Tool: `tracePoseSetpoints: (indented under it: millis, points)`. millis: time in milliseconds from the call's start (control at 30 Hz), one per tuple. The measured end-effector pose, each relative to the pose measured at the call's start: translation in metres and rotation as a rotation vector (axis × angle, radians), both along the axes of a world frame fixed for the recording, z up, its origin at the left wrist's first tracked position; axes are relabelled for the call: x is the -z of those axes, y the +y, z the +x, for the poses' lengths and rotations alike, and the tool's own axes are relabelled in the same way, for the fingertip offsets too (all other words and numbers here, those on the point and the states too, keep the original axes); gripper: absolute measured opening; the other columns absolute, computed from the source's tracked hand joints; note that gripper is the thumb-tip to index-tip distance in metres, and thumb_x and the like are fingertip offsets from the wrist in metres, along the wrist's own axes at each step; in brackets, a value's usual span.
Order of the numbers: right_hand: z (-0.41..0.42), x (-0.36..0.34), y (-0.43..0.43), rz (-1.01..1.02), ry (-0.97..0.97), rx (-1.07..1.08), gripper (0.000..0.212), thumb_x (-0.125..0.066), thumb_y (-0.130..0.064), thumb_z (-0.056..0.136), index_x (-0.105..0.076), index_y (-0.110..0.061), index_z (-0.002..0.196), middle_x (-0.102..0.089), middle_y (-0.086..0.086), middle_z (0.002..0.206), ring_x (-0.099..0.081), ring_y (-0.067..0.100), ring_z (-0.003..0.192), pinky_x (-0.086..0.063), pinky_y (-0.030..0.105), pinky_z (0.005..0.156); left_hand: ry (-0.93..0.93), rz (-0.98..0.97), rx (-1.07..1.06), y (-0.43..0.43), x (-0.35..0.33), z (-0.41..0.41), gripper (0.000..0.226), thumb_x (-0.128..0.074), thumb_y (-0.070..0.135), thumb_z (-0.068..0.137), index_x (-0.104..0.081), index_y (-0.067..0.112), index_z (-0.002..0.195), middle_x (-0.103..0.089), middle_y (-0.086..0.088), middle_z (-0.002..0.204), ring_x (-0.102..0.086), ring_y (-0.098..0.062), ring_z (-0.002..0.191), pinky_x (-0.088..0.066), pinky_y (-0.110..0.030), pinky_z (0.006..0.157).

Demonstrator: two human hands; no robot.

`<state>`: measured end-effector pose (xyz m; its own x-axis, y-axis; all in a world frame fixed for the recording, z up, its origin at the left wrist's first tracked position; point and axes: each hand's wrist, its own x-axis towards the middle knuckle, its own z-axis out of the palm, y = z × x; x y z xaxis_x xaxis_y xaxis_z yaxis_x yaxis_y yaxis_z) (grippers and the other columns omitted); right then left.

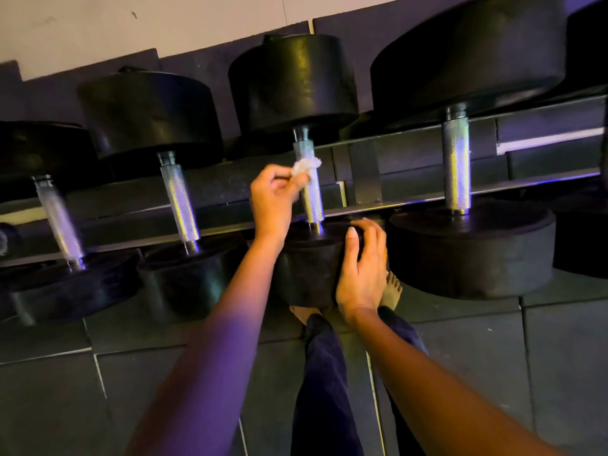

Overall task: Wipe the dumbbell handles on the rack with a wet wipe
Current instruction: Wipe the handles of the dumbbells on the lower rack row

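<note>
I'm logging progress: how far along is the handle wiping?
Done: nothing shows which handles are already wiped. In hand: the left hand pinches the wet wipe against the third handle from the left; the right hand holds its near head. Remaining: at least that handle.

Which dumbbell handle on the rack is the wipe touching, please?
The third handle from the left; the left hand pinches the wet wipe against it, others untouched.

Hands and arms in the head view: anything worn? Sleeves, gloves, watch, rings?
Nothing worn. The left hand and right hand have no gloves and no rings that show. The left forearm and right forearm are bare to the frame edge: no sleeves, watch or bands. Below are dark trousers and bare feet.
</note>
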<state>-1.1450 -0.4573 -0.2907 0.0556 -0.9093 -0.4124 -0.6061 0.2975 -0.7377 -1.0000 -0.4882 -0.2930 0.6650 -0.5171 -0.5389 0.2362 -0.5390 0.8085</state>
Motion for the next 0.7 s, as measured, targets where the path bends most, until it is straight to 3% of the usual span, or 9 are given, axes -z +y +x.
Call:
tracePoseSetpoints:
  millis: [67, 233, 333, 400, 500, 567, 633, 667, 700]
  points:
    - [0.0, 0.0, 0.0, -0.004, -0.003, 0.0, 0.06, -0.022, -0.056, 0.087, -0.055, -0.016, 0.115, -0.048, 0.0, 0.129, -0.046, 0.014, 0.121, -0.032, 0.022, 0.096, 0.16, 0.106, -0.019, 0.009, -0.006, -0.002, 0.016, -0.066, 0.004, 0.082, -0.058, 0.016, 0.075, -0.061, -0.002, 0.07, -0.058, -0.008, 0.065, -0.052, -0.02, 0.061]
    - [0.0, 0.002, 0.001, -0.015, -0.016, 0.001, 0.058, -0.023, -0.055, 0.088, -0.055, -0.015, 0.115, -0.049, 0.001, 0.127, -0.046, 0.014, 0.119, -0.033, 0.022, 0.096, 0.34, -0.006, -0.26, -0.027, 0.005, 0.01, 0.017, -0.05, 0.005, 0.093, -0.061, 0.007, 0.105, -0.059, -0.003, 0.081, -0.055, -0.011, 0.071, -0.047, -0.018, 0.058]
    - [0.0, 0.002, 0.0, -0.01, -0.019, 0.007, 0.058, -0.023, -0.055, 0.088, -0.056, -0.015, 0.115, -0.049, 0.001, 0.128, -0.047, 0.014, 0.119, -0.032, 0.021, 0.095, 0.354, 0.057, -0.153, -0.016, 0.004, 0.001, 0.014, -0.049, 0.011, 0.095, -0.06, 0.012, 0.086, -0.054, -0.011, 0.087, -0.05, -0.021, 0.081, -0.041, -0.021, 0.06]
    - [0.0, 0.002, 0.001, -0.007, -0.016, 0.001, 0.059, -0.022, -0.055, 0.088, -0.055, -0.015, 0.115, -0.049, 0.001, 0.128, -0.046, 0.014, 0.119, -0.03, 0.019, 0.094, 0.433, 0.116, -0.083, -0.004, -0.002, 0.0, 0.016, -0.045, 0.017, 0.097, -0.059, 0.011, 0.092, -0.056, -0.013, 0.089, -0.054, -0.023, 0.082, -0.046, -0.021, 0.059]
    - [0.0, 0.001, 0.001, -0.003, -0.016, 0.002, 0.059, -0.022, -0.056, 0.088, -0.055, -0.015, 0.116, -0.048, 0.001, 0.129, -0.046, 0.014, 0.12, -0.031, 0.021, 0.095, 0.529, 0.047, -0.16, -0.017, -0.005, 0.009, 0.029, -0.039, 0.029, 0.099, -0.058, 0.008, 0.102, -0.066, -0.003, 0.078, -0.063, -0.009, 0.068, -0.051, -0.018, 0.059]
    - [0.0, 0.001, 0.001, 0.002, -0.015, 0.002, 0.059, -0.022, -0.056, 0.088, -0.055, -0.016, 0.116, -0.048, 0.0, 0.129, -0.046, 0.013, 0.12, -0.033, 0.023, 0.096, 0.51, 0.006, -0.231, -0.033, -0.006, 0.01, 0.028, -0.041, 0.023, 0.099, -0.059, 0.001, 0.103, -0.068, -0.015, 0.073, -0.066, -0.017, 0.066, -0.049, -0.018, 0.06]
    - [0.0, 0.001, 0.001, 0.004, -0.01, 0.003, 0.059, -0.022, -0.056, 0.088, -0.055, -0.016, 0.115, -0.048, -0.001, 0.129, -0.046, 0.013, 0.12, -0.033, 0.023, 0.095, 0.525, 0.028, -0.191, -0.025, -0.01, 0.005, 0.037, -0.041, 0.018, 0.099, -0.049, -0.007, 0.125, -0.052, -0.037, 0.099, -0.064, -0.035, 0.086, -0.047, -0.015, 0.059]
    - [0.0, 0.0, 0.0, 0.0, -0.011, 0.002, 0.059, -0.022, -0.056, 0.088, -0.055, -0.016, 0.115, -0.048, -0.001, 0.129, -0.046, 0.013, 0.12, -0.032, 0.022, 0.095, 0.545, 0.062, -0.135, -0.016, -0.012, 0.004, 0.04, -0.041, 0.018, 0.099, -0.044, -0.008, 0.13, -0.04, -0.035, 0.107, -0.064, -0.034, 0.084, -0.048, -0.014, 0.058]
    - [0.0, 0.0, 0.0, -0.001, -0.011, 0.0, 0.059, -0.022, -0.056, 0.088, -0.055, -0.016, 0.115, -0.048, 0.0, 0.129, -0.046, 0.013, 0.12, -0.031, 0.02, 0.095, 0.556, 0.109, -0.067, -0.006, -0.008, 0.004, 0.04, -0.042, 0.018, 0.099, -0.044, -0.006, 0.13, -0.042, -0.035, 0.112, -0.068, -0.027, 0.08, -0.05, -0.016, 0.064]
